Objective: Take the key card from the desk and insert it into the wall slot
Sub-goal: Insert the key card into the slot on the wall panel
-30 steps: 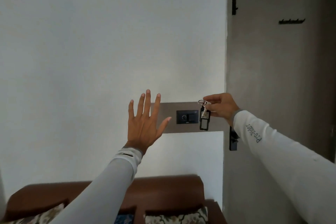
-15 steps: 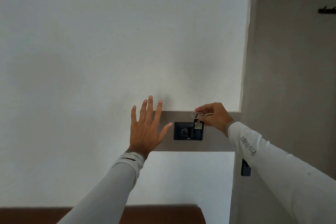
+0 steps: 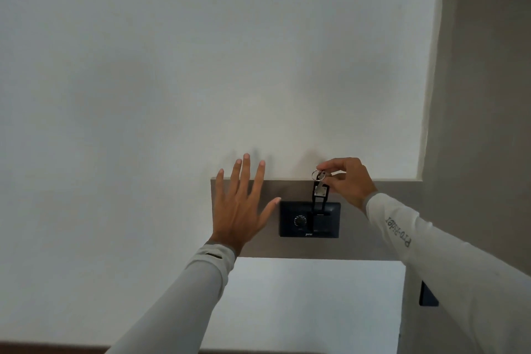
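A black wall slot unit (image 3: 297,220) with a round dial sits on a grey-brown wall panel (image 3: 373,247). My right hand (image 3: 347,181) pinches the metal ring and key at the top of a black key card tag (image 3: 319,200). The tag hangs straight down, and its lower end sits at the top right of the slot unit; I cannot tell how deep it goes. My left hand (image 3: 240,204) is spread flat, fingers apart, against the wall and panel just left of the unit, holding nothing.
White wall fills the upper and left view. A grey-beige door (image 3: 488,123) stands to the right, with a dark fitting (image 3: 428,294) low on its edge. A brown wooden edge (image 3: 57,349) runs along the bottom.
My right hand moved the key card tag from right of the unit to above its right part. The view tilted upward and came closer. My left hand stays spread on the wall.
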The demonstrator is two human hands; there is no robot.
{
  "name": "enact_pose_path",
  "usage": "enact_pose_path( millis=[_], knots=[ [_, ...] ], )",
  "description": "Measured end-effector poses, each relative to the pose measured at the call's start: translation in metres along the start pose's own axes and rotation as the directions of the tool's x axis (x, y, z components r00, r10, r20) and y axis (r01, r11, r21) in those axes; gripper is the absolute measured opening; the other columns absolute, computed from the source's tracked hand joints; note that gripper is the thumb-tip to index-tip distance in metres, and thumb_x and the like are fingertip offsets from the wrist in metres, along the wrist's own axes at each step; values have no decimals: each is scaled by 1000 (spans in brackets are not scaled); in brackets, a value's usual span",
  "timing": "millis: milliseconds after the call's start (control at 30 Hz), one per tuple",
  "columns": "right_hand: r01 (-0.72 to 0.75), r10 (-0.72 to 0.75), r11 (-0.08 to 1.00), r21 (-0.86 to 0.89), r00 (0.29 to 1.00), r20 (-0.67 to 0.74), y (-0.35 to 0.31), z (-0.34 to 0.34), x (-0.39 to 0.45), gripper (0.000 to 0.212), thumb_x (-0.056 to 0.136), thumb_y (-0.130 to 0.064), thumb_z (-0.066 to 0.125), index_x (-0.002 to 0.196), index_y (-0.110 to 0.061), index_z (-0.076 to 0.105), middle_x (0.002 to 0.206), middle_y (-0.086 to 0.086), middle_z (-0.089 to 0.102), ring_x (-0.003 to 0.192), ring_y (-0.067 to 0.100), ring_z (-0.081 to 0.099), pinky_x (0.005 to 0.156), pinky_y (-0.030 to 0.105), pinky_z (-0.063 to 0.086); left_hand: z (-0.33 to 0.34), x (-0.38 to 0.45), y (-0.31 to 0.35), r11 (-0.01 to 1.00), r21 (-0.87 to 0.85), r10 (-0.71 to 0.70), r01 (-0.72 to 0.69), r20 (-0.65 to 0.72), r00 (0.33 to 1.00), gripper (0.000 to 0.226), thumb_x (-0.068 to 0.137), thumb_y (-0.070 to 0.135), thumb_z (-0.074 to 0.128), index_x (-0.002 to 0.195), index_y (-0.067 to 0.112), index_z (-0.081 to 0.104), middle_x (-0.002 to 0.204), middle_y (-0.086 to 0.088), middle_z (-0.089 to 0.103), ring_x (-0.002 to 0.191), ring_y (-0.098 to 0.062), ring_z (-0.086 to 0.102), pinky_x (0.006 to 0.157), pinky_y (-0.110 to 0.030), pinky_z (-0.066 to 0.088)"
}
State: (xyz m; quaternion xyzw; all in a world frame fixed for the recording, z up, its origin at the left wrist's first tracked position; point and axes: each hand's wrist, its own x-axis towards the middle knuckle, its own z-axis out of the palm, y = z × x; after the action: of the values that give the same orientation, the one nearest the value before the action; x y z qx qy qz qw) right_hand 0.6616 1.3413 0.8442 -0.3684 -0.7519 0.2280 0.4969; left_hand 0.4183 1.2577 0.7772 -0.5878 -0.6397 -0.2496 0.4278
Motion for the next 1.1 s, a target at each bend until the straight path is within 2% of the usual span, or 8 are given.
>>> enact_pose_path(
  millis=[100,233,433,567,667,767,933,1100],
  knots=[
    [11,-10,1000,-14,1000,23,24,9,9,24,82,5,70,103,-6,75,101,9,71,88,24,68,75,13,55,21,2,6,1000,21,13,-13,-6,1000,80,105,70,32,164,15,36,170,-23,34,153,-40,42,120,-66,38],
    [23,-23,1000,0,998,61,49,11,13,26,82,4,71,104,-8,75,107,13,74,96,26,72,90,29,55,46,-3,15,999,17,41,-41,10,999,80,104,69,37,163,14,36,169,-24,35,154,-41,41,119,-65,41],
    [153,-149,987,-53,987,65,66,14,4,28,82,-1,73,108,-9,76,98,8,78,91,18,74,89,28,58,69,-11,27,1000,-14,4,-4,16,1000,80,106,67,35,165,13,31,171,-26,30,158,-42,31,120,-63,40],
    [216,-209,968,-124,975,70,86,24,-19,38,86,-5,70,122,-17,69,96,-2,74,90,17,71,89,24,55,71,-12,26,1000,-11,-11,11,32,999,81,105,68,31,167,16,24,174,-23,24,161,-40,23,123,-64,37],
    [256,-240,943,-213,966,99,84,23,-18,43,90,-14,67,132,-18,61,107,-3,72,96,15,68,92,29,55,67,-11,25,1000,-3,7,-7,53,999,81,105,68,29,167,16,27,173,-22,26,160,-40,25,123,-65,37],
    [242,-235,924,-295,970,61,80,20,-17,38,90,-17,67,128,-13,63,111,5,74,99,20,69,92,37,57,61,-9,25,1000,-6,6,-5,68,998,82,103,69,29,164,15,34,171,-24,33,157,-41,32,121,-65,40],
    [360,-357,775,-520,928,111,73,16,-22,33,90,-22,65,120,-8,67,120,7,66,106,25,64,86,42,57,53,-8,26,1000,-25,7,-4,111,994,83,101,69,29,163,15,37,170,-24,34,157,-40,34,120,-66,41],
    [435,-474,610,-662,870,136,72,16,-26,43,83,-33,72,116,-5,69,126,16,65,113,35,63,95,45,53,51,-8,26,1000,-26,8,-4,128,992,85,100,71,30,164,15,36,170,-23,34,157,-40,33,120,-67,40]
  ],
)
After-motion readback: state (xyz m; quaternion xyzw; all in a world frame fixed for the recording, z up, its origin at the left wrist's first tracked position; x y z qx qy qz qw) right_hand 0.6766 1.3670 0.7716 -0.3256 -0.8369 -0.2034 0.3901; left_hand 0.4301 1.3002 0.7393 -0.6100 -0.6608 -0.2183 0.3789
